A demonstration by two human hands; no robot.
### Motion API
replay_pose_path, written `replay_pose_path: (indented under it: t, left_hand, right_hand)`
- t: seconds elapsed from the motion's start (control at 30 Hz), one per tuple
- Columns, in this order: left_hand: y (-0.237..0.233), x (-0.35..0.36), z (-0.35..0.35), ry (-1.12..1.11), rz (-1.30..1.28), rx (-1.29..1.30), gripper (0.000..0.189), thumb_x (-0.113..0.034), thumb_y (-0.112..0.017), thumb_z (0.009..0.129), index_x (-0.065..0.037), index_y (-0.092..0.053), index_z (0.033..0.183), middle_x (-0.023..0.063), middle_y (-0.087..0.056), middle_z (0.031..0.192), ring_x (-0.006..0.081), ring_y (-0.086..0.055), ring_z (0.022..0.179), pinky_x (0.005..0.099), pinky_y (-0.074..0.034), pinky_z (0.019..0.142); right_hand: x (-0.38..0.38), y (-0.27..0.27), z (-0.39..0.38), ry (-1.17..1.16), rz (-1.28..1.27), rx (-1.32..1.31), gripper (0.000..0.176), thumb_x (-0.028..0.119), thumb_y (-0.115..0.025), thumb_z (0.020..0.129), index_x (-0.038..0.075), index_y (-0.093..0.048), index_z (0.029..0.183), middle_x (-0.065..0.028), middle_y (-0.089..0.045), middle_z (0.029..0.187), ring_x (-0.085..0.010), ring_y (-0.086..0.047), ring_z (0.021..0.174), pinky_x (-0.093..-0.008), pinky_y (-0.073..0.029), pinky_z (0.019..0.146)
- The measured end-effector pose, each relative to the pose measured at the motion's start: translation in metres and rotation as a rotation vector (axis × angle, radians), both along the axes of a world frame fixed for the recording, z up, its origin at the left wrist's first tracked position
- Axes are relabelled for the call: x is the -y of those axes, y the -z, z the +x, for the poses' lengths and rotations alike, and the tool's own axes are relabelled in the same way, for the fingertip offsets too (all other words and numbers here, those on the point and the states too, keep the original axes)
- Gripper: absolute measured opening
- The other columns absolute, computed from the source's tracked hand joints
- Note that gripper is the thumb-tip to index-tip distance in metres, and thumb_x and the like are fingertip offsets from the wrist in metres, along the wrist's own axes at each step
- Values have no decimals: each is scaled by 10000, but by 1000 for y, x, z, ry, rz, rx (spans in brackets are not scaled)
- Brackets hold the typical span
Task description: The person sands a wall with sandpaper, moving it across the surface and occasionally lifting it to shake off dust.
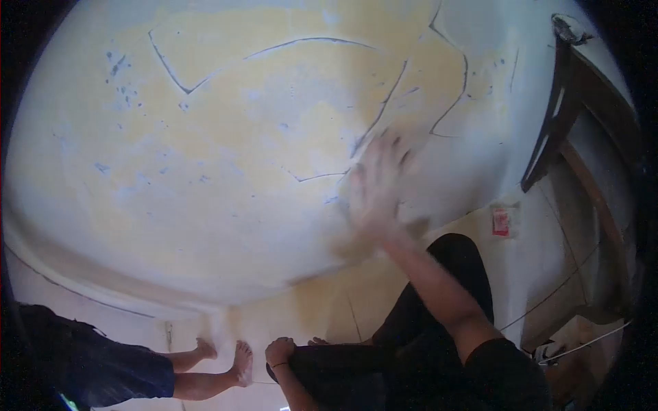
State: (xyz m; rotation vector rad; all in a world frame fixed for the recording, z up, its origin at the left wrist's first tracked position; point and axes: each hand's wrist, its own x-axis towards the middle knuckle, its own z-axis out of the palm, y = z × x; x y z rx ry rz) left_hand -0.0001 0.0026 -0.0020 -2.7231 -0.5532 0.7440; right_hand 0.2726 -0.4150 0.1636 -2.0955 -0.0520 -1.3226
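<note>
My right hand [375,186] lies against a large whitish-yellow wall [226,164], fingers stretched out and blurred by motion. Whether anything thin is under the palm is hidden. Dark cracks and small blue-grey spots mark the surface, with one long crack [388,103] running down to my fingertips. Down at the bottom, my left hand [279,351] rests over my bent knee in dark trousers, holding nothing I can see. A thin dark band circles that wrist.
Another person's bare legs [205,387] and dark shorts show at lower left. A small red-and-white packet-like item [502,222] lies on the tiled floor at right. Beyond it stands a dark brown wooden frame [558,116]. A pale cable [586,342] crosses the lower right.
</note>
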Motion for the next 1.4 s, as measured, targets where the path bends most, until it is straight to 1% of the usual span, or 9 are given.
replay_pose_path:
  t: [0.13,0.2,0.3,0.4,0.6,0.8,1.0,1.2,1.4]
  left_hand:
    - [14,-18,5,20,-4,8,382,-353,-423,868,-154,-722,997,148,-678,1081,369,-652,973,469,-505,884]
    - [13,-18,-13,1,-16,-9,380,-353,-431,860,-153,-723,998,150,-677,1082,371,-650,977,468,-505,886]
    - [-11,9,0,-36,-16,-16,370,-346,-443,850,-145,-723,984,147,-681,1069,369,-651,972,467,-507,882]
    - [4,3,6,-6,5,-3,359,-337,-450,845,-136,-722,965,142,-685,1051,367,-653,967,468,-509,876]
    - [-2,-1,-2,58,30,-47,356,-341,-461,850,-129,-717,976,135,-679,1077,357,-652,976,473,-515,863]
    - [16,-18,6,32,10,-75,356,-358,-476,863,-125,-707,1002,136,-670,1107,362,-646,987,473,-519,863]
    - [-17,11,1,43,-14,-26,332,-336,-474,856,-122,-720,920,139,-694,1012,364,-667,921,465,-533,833]
    - [0,-5,8,65,3,24,335,-335,-463,859,-128,-722,907,131,-696,993,362,-668,903,471,-534,819]
    - [-4,2,-3,49,-19,17,330,-338,-464,856,-141,-724,903,119,-699,994,353,-668,912,473,-530,824]
  right_hand:
    - [12,-22,-5,-79,-112,-180,659,273,-481,905,-51,-289,1446,-280,-246,1508,-478,-244,1373,-657,-139,1096]
    - [38,-62,7,53,65,118,685,307,-499,893,-50,-298,1443,-273,-265,1500,-469,-269,1363,-665,-148,1089]
    - [42,-66,11,38,94,80,652,323,-404,947,-99,-278,1429,-343,-231,1484,-549,-184,1366,-682,-109,1080]
    - [7,-12,-13,-127,-62,-138,634,313,-385,966,-71,-254,1453,-335,-210,1500,-529,-167,1387,-625,-71,1120]
    - [67,-74,17,18,138,195,689,326,-428,952,-110,-223,1445,-320,-193,1516,-534,-150,1393,-658,-86,1101]
    - [-4,14,-15,-151,-78,-74,647,330,-377,982,-67,-222,1468,-305,-158,1533,-498,-132,1414,-618,-70,1125]
    - [61,-73,21,59,130,162,711,366,-425,941,-119,-248,1431,-344,-211,1493,-534,-155,1387,-666,-106,1092]
    - [9,-7,-16,-173,-82,-169,670,323,-413,948,-102,-249,1439,-339,-229,1487,-511,-175,1387,-609,-103,1125]
    - [40,-63,5,89,89,51,700,334,-444,926,-126,-257,1419,-345,-233,1476,-533,-200,1357,-653,-139,1093]
